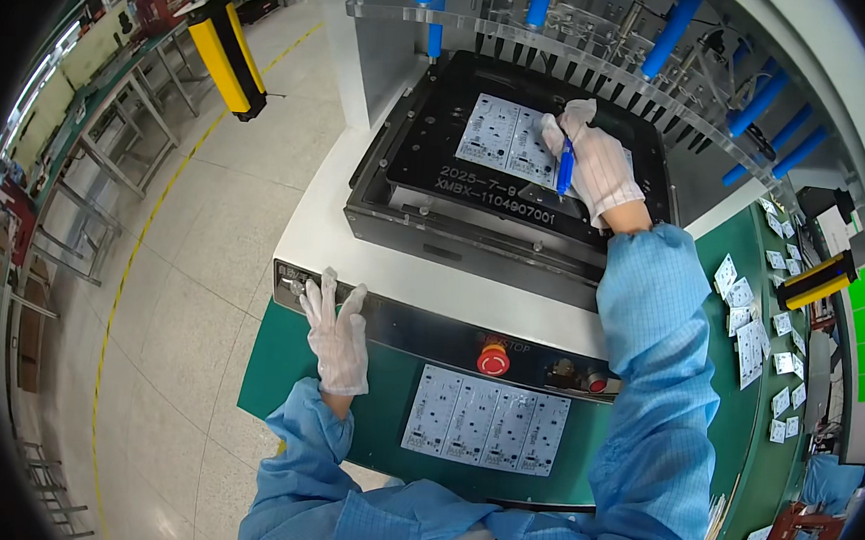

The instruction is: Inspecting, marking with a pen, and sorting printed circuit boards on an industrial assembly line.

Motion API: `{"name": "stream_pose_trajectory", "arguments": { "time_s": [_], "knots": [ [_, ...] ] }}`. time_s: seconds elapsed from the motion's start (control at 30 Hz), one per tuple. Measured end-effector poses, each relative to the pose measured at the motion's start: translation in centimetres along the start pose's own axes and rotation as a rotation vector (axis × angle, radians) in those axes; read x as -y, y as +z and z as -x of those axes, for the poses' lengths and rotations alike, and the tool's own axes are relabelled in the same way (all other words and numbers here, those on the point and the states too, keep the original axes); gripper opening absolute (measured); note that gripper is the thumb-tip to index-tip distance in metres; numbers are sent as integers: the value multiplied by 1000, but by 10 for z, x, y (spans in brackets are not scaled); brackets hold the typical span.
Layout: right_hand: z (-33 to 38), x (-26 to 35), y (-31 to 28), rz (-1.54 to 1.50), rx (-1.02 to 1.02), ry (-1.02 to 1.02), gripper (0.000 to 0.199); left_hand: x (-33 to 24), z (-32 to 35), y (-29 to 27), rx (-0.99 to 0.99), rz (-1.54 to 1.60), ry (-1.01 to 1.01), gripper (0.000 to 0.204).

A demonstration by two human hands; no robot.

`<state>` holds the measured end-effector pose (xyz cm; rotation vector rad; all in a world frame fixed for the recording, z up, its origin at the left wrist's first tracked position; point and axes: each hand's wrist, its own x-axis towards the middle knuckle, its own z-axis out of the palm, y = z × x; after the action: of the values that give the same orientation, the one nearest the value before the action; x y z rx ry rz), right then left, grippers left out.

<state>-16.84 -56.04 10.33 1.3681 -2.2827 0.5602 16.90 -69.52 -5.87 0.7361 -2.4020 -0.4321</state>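
My left hand (338, 342), in a white glove, rests with fingers stretched out on the left end of the machine's black front panel (398, 326), beside a small knob. My right hand (600, 166), also gloved, is closed around a blue pen (566, 166) over a white circuit board panel (488, 131). That panel lies in a black fixture (427, 134), and the hand hides part of its right side. A second white circuit board panel (487, 421) lies on the green mat (381, 427) in front of the machine.
A clear plate (569, 41) with probes and blue posts hangs over the fixture. Near my right forearm is a red stop button (493, 360). Yellow-black sensor bars (229, 55) flank the machine. Several small boards (740, 293) lie on the green table at the right.
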Motion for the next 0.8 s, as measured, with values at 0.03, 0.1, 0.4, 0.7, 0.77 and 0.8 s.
{"name": "stream_pose_trajectory", "arguments": {
  "time_s": [0.03,0.1,0.4,0.7,0.77,0.8],
  "knots": [
    [0,-1,-1,-16,45,24,38,0,0,0,-10,6,0,41],
    [2,-4,0,-36,72,22,37,0,0,1,8,-9,-19,52],
    [-1,-3,-10,-13,26,-6,29,-1,0,-1,-28,7,33,47],
    [210,24,-95,-439,-274,558,28,6,18,6,-222,542,-86,42],
    [276,33,-82,-169,-146,561,33,7,18,6,-226,391,-38,44],
    [301,38,-75,-67,-220,540,33,7,16,6,-230,375,-30,42]
  ]
}}
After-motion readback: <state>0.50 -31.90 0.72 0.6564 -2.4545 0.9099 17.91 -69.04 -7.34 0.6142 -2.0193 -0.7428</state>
